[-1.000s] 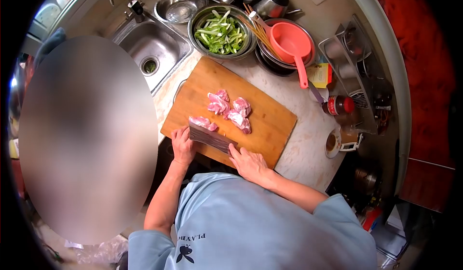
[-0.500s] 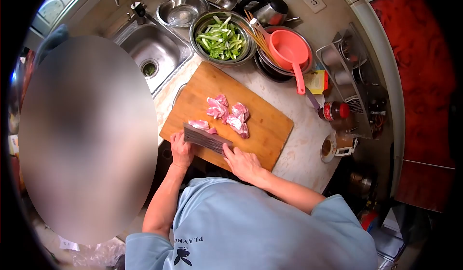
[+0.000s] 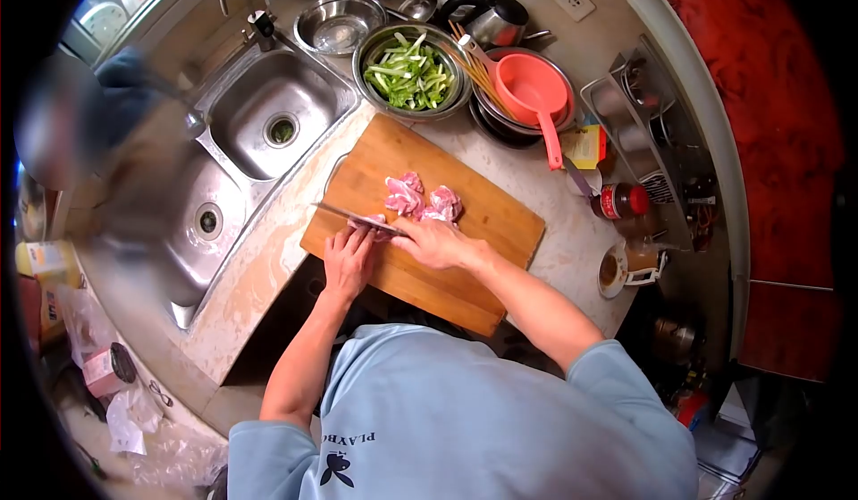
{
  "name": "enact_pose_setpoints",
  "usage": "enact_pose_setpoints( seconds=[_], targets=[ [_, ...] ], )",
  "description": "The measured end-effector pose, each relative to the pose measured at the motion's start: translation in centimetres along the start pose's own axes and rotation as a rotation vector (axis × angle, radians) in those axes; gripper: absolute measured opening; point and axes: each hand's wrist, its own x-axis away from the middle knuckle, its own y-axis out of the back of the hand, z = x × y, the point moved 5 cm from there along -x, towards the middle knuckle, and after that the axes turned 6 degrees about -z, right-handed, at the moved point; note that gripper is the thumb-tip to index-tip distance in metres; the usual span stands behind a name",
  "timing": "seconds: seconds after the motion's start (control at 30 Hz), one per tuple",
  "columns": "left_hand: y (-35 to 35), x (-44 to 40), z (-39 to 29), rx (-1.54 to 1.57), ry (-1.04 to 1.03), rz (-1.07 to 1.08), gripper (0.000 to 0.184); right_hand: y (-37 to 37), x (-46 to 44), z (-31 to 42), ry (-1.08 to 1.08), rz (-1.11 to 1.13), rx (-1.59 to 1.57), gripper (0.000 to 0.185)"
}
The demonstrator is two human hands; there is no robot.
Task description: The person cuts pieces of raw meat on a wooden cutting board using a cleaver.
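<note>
A wooden cutting board (image 3: pixel 447 286) lies on the counter with raw meat on it. My right hand (image 3: pixel 438 243) grips a cleaver (image 3: pixel 344 212), whose blade is seen nearly edge-on and points left across the board. Just under the blade, the fingers of my left hand (image 3: pixel 349 257) press a small piece of meat (image 3: pixel 379 220) against the wood. Farther up lie larger chunks of meat (image 3: pixel 405 195), pink with white fat, and another chunk (image 3: pixel 444 203) is partly covered by my right hand. The cleaver's handle is hidden inside my fist.
Left of the board is a double sink (image 3: pixel 259 107). Behind it stand a bowl of chopped green vegetables (image 3: pixel 409 75), a steel bowl (image 3: pixel 338 26) and a kettle (image 3: pixel 490 19). A pink strainer (image 3: pixel 532 84), a red-lidded jar (image 3: pixel 619 202) and a cup (image 3: pixel 613 268) stand right.
The cleaver has turned from showing its flat side to nearly edge-on and moved up the board. My left hand shifted from the blade's end onto the meat. A blurred shape at left has cleared the sink.
</note>
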Motion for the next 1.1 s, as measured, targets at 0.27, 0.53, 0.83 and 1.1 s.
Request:
enact_pose_setpoints(
  seconds=[0.27,0.53,0.83,1.1],
  targets=[
    [0.0,0.7,0.8,-0.032,-0.008,-0.015,0.026,-2.0,7.0,1.4,-0.079,-0.127,0.305,0.038],
    [-0.3,0.8,0.6,0.086,0.007,-0.003,0.033,-4.5,1.5,2.6,-0.019,-0.188,0.354,0.04],
    [0.1,-0.4,1.6,-0.024,0.103,0.024,0.026,0.8,6.8,-0.8,-0.075,-0.077,0.268,0.031],
    [1.1,-0.4,4.3,0.274,0.622,-0.189,0.01,2.0,8.9,-3.2,-0.144,-0.011,0.166,0.03]
  ],
)
